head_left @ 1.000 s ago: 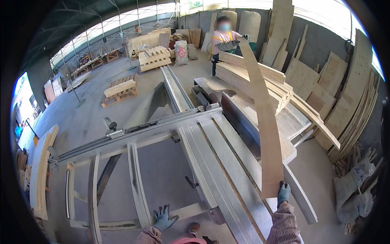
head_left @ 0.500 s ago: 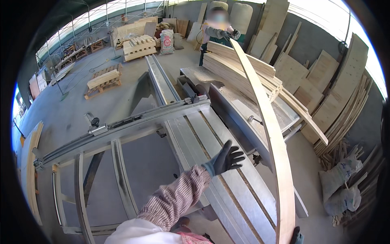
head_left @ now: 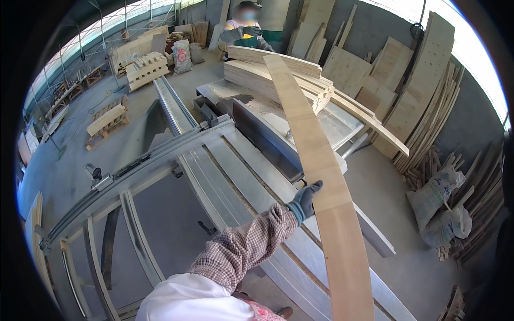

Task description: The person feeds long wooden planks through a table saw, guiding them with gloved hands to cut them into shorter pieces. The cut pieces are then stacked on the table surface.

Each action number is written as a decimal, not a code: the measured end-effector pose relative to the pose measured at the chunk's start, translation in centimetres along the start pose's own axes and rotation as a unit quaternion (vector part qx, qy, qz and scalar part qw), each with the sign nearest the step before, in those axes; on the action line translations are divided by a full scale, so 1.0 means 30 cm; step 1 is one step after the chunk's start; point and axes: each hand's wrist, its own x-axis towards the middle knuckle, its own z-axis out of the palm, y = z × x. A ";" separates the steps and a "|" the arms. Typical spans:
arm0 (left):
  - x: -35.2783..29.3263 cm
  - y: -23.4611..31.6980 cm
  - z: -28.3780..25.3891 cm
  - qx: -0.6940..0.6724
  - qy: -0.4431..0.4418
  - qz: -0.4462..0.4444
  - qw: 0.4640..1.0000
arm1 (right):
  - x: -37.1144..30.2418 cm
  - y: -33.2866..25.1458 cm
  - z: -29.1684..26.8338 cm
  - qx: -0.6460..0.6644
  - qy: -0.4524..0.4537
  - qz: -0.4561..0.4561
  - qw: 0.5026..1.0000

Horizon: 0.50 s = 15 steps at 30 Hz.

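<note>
Plank (head_left: pixel 336 219), likely light and springy, best held by both long edges, extended rightward from the gloved left hand (head_left: pixel 305 201), which was curled onto its left edge; right hand unseen.

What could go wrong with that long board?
The long board might tip or slip: the only hand clearly on it is the left hand, gripping one edge partway along. Its far end could also bump the wood pile, since the two overlap in this view, though I can't tell whether they touch.
</note>
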 end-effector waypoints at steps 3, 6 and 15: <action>-0.097 -0.194 0.081 -0.014 -0.048 -0.042 0.998 | 0.044 0.353 0.044 -0.044 0.063 -0.066 0.995; -0.213 -0.411 0.184 0.064 -0.066 -0.067 0.993 | 0.155 0.618 0.016 -0.230 0.077 -0.016 0.970; -0.634 -1.196 0.349 0.277 -0.023 -0.150 0.949 | 0.478 0.134 -0.117 -0.093 0.033 -0.447 0.889</action>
